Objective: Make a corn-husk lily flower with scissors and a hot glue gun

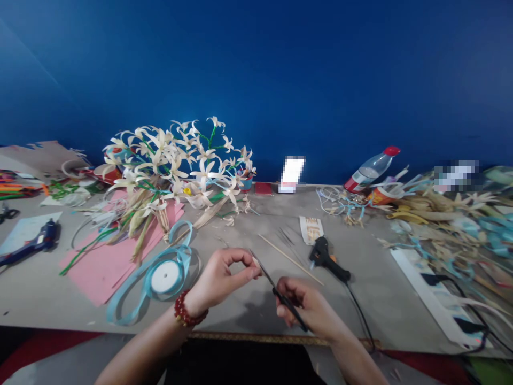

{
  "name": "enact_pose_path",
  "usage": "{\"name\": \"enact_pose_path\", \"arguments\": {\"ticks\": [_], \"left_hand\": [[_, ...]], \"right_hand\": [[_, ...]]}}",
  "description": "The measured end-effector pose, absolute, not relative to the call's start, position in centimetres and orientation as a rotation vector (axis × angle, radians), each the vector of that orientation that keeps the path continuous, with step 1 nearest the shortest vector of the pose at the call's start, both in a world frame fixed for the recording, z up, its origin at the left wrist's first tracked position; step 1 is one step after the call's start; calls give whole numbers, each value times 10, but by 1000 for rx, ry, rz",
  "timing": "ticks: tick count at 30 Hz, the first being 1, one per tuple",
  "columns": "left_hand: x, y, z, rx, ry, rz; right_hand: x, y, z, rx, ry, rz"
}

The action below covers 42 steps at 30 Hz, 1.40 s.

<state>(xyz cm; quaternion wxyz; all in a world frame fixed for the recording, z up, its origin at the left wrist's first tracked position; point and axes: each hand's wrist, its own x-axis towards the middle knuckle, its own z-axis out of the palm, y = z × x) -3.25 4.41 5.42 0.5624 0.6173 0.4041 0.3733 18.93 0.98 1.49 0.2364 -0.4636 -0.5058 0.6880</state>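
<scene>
My right hand grips a pair of dark scissors, whose blades point up and left. Beside the blade tips, my left hand pinches a small pale piece between thumb and forefinger; it is too small to name. A red bead bracelet circles the left wrist. Just left of that hand lies a spool of light blue ribbon with loose loops around it. To the right of the hands, a black hot glue gun rests on the table, and a thin wooden stick lies between them.
Pale husk-like flowers on green stems stand behind pink paper sheets. A blue glue gun is at the left. Rightward are a white power strip with cords, a tilted bottle and heaped dried husks.
</scene>
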Motion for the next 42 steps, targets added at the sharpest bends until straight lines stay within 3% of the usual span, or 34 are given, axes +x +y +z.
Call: {"name": "enact_pose_path", "arguments": {"ticks": [42], "left_hand": [[-37,47,59,1522,1011,795]], "right_hand": [[190,9,3,-1287,-1390,1862]]}}
